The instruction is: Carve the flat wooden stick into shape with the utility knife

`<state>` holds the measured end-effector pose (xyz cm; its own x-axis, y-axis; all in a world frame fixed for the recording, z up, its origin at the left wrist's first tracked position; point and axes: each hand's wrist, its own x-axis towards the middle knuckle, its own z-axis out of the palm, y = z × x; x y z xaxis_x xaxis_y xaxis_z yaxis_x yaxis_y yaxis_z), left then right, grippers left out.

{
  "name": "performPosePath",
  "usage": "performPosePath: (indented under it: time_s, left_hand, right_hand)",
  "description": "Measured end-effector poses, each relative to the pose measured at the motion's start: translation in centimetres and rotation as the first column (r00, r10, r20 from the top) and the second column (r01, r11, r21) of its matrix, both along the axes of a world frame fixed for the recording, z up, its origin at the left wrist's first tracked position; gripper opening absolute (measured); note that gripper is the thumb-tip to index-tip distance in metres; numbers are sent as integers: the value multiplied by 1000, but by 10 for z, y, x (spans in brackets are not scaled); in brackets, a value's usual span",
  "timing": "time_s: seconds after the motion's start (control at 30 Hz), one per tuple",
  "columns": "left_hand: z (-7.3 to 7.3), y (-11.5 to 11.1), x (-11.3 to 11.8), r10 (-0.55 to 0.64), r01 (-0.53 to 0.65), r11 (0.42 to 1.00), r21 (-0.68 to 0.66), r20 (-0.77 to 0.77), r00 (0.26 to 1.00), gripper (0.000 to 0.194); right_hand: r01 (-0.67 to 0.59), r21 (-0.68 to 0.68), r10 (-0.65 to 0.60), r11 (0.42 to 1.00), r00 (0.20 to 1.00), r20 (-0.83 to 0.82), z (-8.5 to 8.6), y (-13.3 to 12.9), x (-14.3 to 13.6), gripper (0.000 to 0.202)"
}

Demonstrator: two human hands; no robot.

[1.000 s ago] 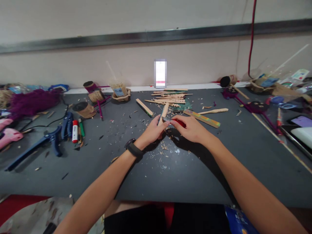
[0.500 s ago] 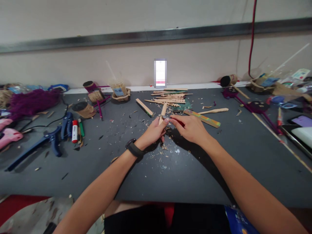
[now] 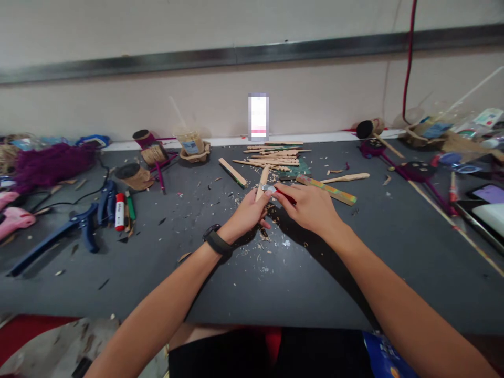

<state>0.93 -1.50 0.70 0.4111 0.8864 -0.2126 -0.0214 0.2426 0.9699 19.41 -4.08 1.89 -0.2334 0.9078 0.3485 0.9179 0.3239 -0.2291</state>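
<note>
My left hand [image 3: 249, 211], with a dark band on the wrist, is closed round a pale wooden stick [image 3: 263, 180] whose upper end points away from me. My right hand [image 3: 309, 206] grips a knife [image 3: 269, 188] with a red handle; its short silver blade lies against the stick just above my left thumb. Both hands are close together over the grey table [image 3: 252, 294]. Wood shavings [image 3: 264, 237] lie scattered beneath them. Behind the hands is a pile of carved sticks [image 3: 275, 157], and a patterned strip [image 3: 326, 190] lies beyond my right hand.
Blue clamps [image 3: 84, 226], a red-capped marker [image 3: 119, 212] and purple yarn [image 3: 55, 165] lie at the left. A cup [image 3: 191, 144] and a lit screen [image 3: 259, 116] stand at the back. A phone [image 3: 489, 194] is at the far right.
The blade has turned and shows more of its flat silver side against the stick. Both hands hold nearly the same place, and my left fingers have shifted slightly.
</note>
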Motion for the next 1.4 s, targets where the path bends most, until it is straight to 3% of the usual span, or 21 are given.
performPosePath:
  time_s: [0.17, 0.3, 0.57, 0.73, 0.9, 1.03, 1.3, 1.4]
  left_hand:
    - [1, -2, 4, 53, -53, 997, -57, 6, 999, 26]
    - [-2, -6, 10, 153, -155, 987, -51, -51, 987, 18]
    - [-5, 2, 6, 95, -87, 990, -111, 75, 993, 29]
    - [7, 6, -1, 93, -68, 982, -175, 137, 986, 19]
    - [12, 10, -4, 139, -81, 952, -295, 184, 973, 33]
    - [8, 11, -4, 161, -116, 955, -274, 150, 975, 31]
    - [10, 7, -5, 102, -52, 963, -264, 179, 979, 27]
    - [9, 6, -4, 63, -35, 983, -178, 154, 986, 22]
  right_hand:
    - [3, -35, -3, 999, 1000, 17, 0, 0, -3, 46]
    - [114, -50, -115, 992, 993, -15, -3, -3, -13, 47]
    - [181, -142, -208, 973, 956, -208, -9, 4, -10, 48]
    - [147, -135, -183, 980, 929, -321, -10, 8, -3, 47]
    - [116, -131, -155, 984, 928, -339, -9, 7, -4, 48]
    - [37, -148, -81, 988, 949, -304, -6, 5, -4, 42]
    - [-25, -164, -18, 986, 967, -253, -5, 4, -1, 36]
    - [-33, -166, -10, 986, 967, -254, -4, 4, 0, 37]
